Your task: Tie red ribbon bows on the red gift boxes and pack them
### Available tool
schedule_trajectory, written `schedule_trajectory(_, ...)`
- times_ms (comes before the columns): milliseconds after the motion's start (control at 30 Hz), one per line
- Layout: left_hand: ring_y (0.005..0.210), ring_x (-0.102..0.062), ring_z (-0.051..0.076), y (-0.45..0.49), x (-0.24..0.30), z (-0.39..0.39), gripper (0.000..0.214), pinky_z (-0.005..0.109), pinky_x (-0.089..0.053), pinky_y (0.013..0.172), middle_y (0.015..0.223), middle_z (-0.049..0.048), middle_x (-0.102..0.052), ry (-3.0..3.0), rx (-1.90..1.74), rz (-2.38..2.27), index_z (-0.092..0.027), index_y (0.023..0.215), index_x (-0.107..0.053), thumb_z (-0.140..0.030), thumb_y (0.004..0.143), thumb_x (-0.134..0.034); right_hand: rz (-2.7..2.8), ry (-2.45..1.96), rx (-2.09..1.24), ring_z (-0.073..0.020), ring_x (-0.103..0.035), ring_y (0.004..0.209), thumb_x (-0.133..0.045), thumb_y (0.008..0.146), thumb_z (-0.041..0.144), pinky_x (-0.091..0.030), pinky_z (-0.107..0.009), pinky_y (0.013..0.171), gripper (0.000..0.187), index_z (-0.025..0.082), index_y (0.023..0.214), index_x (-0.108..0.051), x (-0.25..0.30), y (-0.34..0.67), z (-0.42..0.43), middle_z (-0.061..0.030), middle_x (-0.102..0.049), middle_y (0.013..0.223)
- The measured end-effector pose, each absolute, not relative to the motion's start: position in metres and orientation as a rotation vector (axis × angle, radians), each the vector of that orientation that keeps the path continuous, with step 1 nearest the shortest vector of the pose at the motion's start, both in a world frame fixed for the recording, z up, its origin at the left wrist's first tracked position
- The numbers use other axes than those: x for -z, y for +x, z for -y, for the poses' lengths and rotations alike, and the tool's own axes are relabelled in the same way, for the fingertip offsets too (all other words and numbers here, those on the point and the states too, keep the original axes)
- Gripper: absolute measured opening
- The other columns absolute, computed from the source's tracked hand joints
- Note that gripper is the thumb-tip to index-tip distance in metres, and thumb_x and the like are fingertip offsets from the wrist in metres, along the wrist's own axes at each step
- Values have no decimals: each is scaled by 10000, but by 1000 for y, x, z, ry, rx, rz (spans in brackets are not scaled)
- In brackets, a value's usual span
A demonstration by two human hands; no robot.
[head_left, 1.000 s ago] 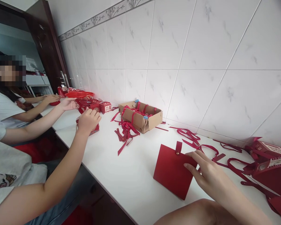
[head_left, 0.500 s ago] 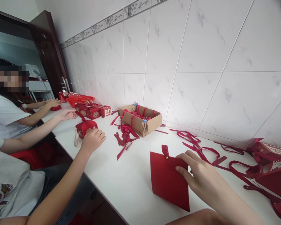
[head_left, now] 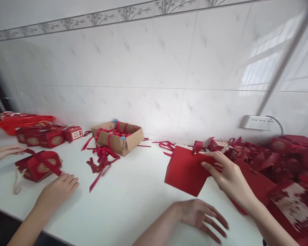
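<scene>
My right hand (head_left: pixel 224 171) pinches the upper right corner of a red square card piece (head_left: pixel 186 172) between thumb and fingers, above the white table. On the card's top edge a short dark red strap loop (head_left: pixel 197 147) is fixed with a small gold stud. I cannot tell whether the card is one flat sheet or a folded box. Below it my left hand (head_left: pixel 199 215) reaches in from the bottom edge, fingers spread, holding nothing and slightly blurred.
At left, a co-worker's hands (head_left: pixel 58 189) handle a ribbon on a red gift box (head_left: pixel 39 167). A cardboard box (head_left: pixel 132 140) holds ribbons, with loose ribbons (head_left: pixel 102 160) beside it. Red boxes (head_left: pixel 292 147) pile up at right below a power strip (head_left: pixel 258 122). A red basin (head_left: pixel 23 121) stands far left.
My view has swung right, bringing the pile of red boxes into sight. The card is lifted and tilted in my right hand. My left hand has come into view with fingers spread.
</scene>
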State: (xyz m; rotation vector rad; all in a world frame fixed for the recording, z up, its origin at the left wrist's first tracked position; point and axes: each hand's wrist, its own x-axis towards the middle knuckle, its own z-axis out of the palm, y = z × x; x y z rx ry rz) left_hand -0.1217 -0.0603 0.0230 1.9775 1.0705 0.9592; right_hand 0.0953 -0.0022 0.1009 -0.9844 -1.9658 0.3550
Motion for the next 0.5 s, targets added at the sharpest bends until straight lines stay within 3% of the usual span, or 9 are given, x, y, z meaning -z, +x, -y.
schedule_trajectory(33, 704, -654, 219, -82, -12, 42, 343, 388, -522, 624, 797, 76, -639, 1846, -917, -995, -198, 764, -639, -522, 770, -525, 1898, -1029, -380, -187, -627, 739, -510, 839, 420, -523, -315, 673, 271, 196, 965, -594, -101, 107, -2, -47, -640, 869)
schedule_trajectory(67, 692, -649, 249, -50, 0, 27, 326, 434, -522, 647, 767, 107, -635, 1400, -934, -899, -171, 694, -625, -496, 680, -603, 1835, -1059, -405, -189, -631, 747, -525, 828, 424, -524, -319, 684, 283, 191, 975, -589, -100, 118, -6, -51, -648, 879)
schedule_trajectory(167, 774, -629, 255, -12, 28, 0, 309, 446, -507, 756, 795, 111, -611, 1094, -1059, -919, -219, 717, -563, -528, 692, -556, 1708, -1061, -532, -203, -637, 844, -555, 810, 423, -524, -324, 725, 308, 191, 1012, -571, -92, 143, -14, -68, -660, 935)
schedule_trajectory(333, 880, -581, 282, -46, 31, -10, 330, 444, -468, 761, 891, 107, -575, 970, -1341, -1062, -263, 717, -510, -587, 747, -451, 1592, -924, -817, -206, -636, 891, -597, 785, 453, -521, -346, 786, 354, 190, 1019, -554, -66, 160, -20, -76, -676, 944)
schedule_trajectory(500, 1086, -524, 284, -49, -9, 13, 353, 423, -419, 941, 1037, 83, -600, 1142, -1662, -1090, -285, 822, -585, -617, 741, -497, 1495, -883, -915, -242, -651, 877, -655, 713, 517, -539, -366, 771, 404, 186, 931, -579, -27, 161, -12, -88, -689, 929)
